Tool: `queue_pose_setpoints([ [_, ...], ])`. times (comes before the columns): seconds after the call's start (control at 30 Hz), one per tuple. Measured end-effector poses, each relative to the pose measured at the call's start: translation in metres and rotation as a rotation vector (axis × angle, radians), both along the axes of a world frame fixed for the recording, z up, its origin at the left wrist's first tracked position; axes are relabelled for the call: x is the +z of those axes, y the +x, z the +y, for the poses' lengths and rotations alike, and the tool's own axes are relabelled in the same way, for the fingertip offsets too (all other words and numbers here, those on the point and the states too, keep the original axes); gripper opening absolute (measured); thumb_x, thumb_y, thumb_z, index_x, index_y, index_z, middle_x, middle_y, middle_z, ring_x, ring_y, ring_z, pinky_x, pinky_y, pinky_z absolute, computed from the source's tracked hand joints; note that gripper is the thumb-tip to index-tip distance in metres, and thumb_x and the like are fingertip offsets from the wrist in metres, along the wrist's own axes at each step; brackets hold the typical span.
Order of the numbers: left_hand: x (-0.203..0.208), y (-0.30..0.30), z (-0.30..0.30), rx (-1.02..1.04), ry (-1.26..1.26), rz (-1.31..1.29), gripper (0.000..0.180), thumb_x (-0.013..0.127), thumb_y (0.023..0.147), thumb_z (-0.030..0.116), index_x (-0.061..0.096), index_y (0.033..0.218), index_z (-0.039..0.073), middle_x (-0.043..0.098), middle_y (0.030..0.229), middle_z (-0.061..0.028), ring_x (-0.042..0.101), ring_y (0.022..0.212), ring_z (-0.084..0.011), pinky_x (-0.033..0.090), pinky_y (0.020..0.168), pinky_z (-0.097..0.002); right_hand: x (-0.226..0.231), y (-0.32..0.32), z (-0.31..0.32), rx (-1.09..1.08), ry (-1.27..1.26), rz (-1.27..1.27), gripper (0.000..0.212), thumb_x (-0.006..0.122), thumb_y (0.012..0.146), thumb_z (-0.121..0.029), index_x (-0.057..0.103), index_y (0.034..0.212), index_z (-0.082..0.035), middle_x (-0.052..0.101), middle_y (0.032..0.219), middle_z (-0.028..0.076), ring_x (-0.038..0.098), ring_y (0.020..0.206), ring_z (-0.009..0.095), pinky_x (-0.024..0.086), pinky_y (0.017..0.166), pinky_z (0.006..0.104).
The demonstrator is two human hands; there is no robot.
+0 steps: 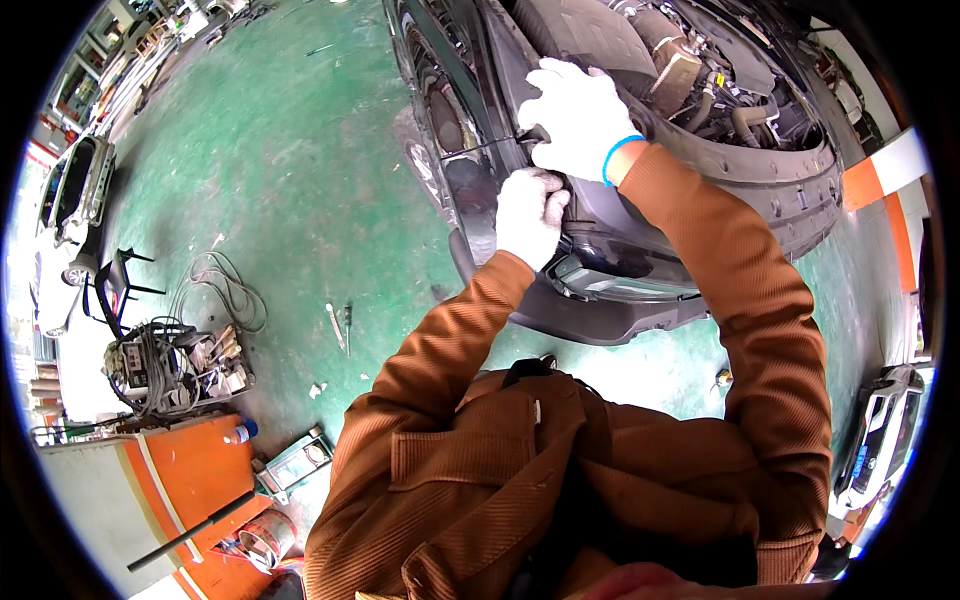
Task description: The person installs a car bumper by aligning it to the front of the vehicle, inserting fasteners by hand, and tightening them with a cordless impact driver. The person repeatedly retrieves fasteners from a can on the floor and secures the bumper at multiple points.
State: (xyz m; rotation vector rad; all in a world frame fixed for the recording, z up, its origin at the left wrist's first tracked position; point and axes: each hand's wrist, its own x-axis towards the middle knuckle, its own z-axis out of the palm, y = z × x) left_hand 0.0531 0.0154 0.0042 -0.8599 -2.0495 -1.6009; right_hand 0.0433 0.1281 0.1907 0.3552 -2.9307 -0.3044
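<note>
Both my hands, in white gloves, are at the front corner of a dark car [480,185] with its engine bay exposed. My left hand [528,215] is closed, its fingers curled at the panel gap above the headlight [600,280]; what they grip is hidden. Just beyond it, my right hand [578,115] rests with spread fingers on the edge of the dark fender [510,65]. A blue band circles the right glove's cuff. Hoses and engine parts [690,75] show to the right of that hand.
Tools [340,328] lie on the green floor [290,160] at my left. Farther left are a cart with coiled cables [165,365], a black chair [120,290] and a partly stripped car [80,190]. An orange cabinet [190,475] and a bucket [267,537] stand at lower left, a white car [878,435] at right.
</note>
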Motion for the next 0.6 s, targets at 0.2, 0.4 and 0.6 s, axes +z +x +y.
queue_pose_setpoints([
  [0.2, 0.007, -0.019, -0.011, -0.184, -0.031, -0.346, 0.018, 0.085, 0.087, 0.007, 0.077, 0.1, -0.001, 0.074, 0.1, -0.0142, 0.072, 0.095, -0.0272, 0.058, 0.089, -0.0381, -0.007, -0.007, 0.01, 0.042, 0.026, 0.036, 0.028, 0.078, 0.08, -0.035, 0.079, 0.105, -0.023, 0.064, 0.135, 0.008, 0.052, 0.142, 0.031, 0.048, 0.104, 0.0612],
  [0.4, 0.02, -0.054, -0.024, -0.366, -0.243, -0.559, 0.017, 0.08, 0.097, 0.011, 0.079, 0.105, -0.005, 0.076, 0.092, -0.0026, 0.067, 0.083, -0.0111, 0.057, 0.082, -0.0273, 0.046, 0.019, -0.007, -0.01, 0.03, -0.071, 0.029, 0.079, 0.079, -0.033, 0.085, 0.099, -0.013, 0.074, 0.107, 0.012, 0.066, 0.113, 0.036, 0.052, 0.087, 0.0556],
  [0.6, 0.045, -0.05, -0.015, -0.222, -0.546, -0.157, 0.033, 0.081, 0.091, 0.022, 0.079, 0.114, -0.001, 0.079, 0.106, -0.0246, 0.078, 0.097, -0.039, 0.059, 0.087, -0.0418, 0.028, 0.02, 0.003, 0.064, 0.015, 0.02, 0.027, 0.078, 0.078, -0.032, 0.085, 0.095, -0.012, 0.075, 0.1, 0.013, 0.069, 0.106, 0.036, 0.053, 0.083, 0.0547],
])
